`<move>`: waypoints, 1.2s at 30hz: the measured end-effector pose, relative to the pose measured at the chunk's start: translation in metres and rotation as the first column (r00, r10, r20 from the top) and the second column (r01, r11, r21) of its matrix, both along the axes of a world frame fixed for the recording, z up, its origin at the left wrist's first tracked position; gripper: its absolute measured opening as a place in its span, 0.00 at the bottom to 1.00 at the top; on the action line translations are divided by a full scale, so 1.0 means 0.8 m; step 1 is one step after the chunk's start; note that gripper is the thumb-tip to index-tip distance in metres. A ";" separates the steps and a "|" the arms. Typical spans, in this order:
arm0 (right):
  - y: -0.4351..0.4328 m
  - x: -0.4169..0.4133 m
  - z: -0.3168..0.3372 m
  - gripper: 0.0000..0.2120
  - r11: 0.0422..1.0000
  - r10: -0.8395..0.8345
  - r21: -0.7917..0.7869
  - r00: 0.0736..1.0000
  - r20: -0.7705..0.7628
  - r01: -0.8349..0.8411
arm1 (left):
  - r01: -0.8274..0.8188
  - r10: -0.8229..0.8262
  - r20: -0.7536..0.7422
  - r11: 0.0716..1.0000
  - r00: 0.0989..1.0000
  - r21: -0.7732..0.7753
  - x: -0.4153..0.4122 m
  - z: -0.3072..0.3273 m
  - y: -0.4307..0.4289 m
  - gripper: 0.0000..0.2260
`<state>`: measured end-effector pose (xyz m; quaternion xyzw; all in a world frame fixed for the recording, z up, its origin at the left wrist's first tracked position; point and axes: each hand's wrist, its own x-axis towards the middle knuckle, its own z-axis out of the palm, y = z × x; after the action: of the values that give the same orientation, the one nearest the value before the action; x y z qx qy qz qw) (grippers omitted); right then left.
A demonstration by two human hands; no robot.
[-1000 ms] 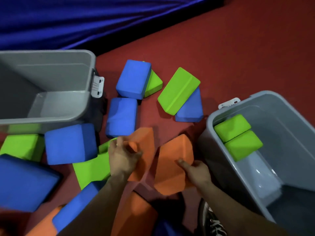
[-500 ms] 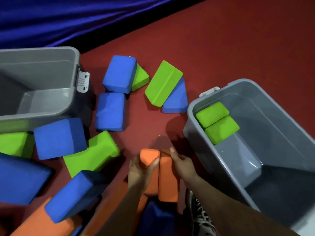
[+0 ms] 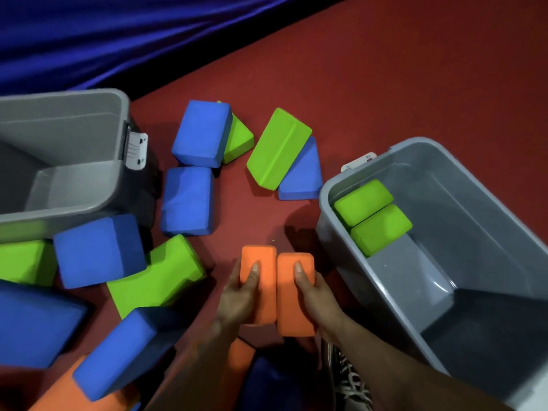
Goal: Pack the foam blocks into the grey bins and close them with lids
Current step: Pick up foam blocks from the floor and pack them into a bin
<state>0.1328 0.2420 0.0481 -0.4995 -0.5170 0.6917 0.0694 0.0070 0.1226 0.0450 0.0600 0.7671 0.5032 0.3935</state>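
Note:
Two orange foam blocks are held side by side above the red floor. My left hand point(image 3: 241, 295) grips the left orange block point(image 3: 261, 262), thumb on top. My right hand point(image 3: 314, 295) grips the right orange block point(image 3: 296, 315) the same way. Just to their right stands a grey bin point(image 3: 444, 185) with two green blocks point(image 3: 372, 215) lying against its near-left end wall. A second grey bin point(image 3: 77, 137) stands at the left, tilted, with nothing visible inside. Loose blue blocks point(image 3: 186, 200) and green blocks point(image 3: 277, 148) lie on the floor between the bins.
More blue, green and orange blocks pile up at the lower left point(image 3: 130, 351). A blue cloth point(image 3: 148, 31) lines the far edge of the red floor. A shoe point(image 3: 350, 381) shows at the bottom, beside the right bin. No lids are in view.
Both hands picked the two orange blocks off the floor, brought them together side by side, and turned their broad faces upward. The camera view shifted slightly.

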 end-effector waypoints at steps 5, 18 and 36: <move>-0.016 -0.015 0.012 0.22 0.997 0.037 -0.065 0.998 -0.055 -0.041 | -0.046 0.048 -0.034 0.998 0.998 0.053 -0.015 0.003 -0.017 0.19; 0.035 0.129 0.272 0.19 0.953 -0.228 0.151 0.949 -0.219 0.264 | 0.312 -0.247 -0.432 0.946 0.867 0.084 0.095 0.293 0.092 0.25; 0.333 0.203 0.197 0.28 0.765 -0.616 0.120 0.774 -0.147 0.632 | 0.698 -0.622 -0.406 0.714 0.670 0.057 0.143 0.223 0.480 0.21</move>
<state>0.2951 0.5082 0.2057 -0.6008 -0.3720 0.6083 0.3615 0.1215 0.5064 0.2238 0.4659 0.6935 0.3829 0.3942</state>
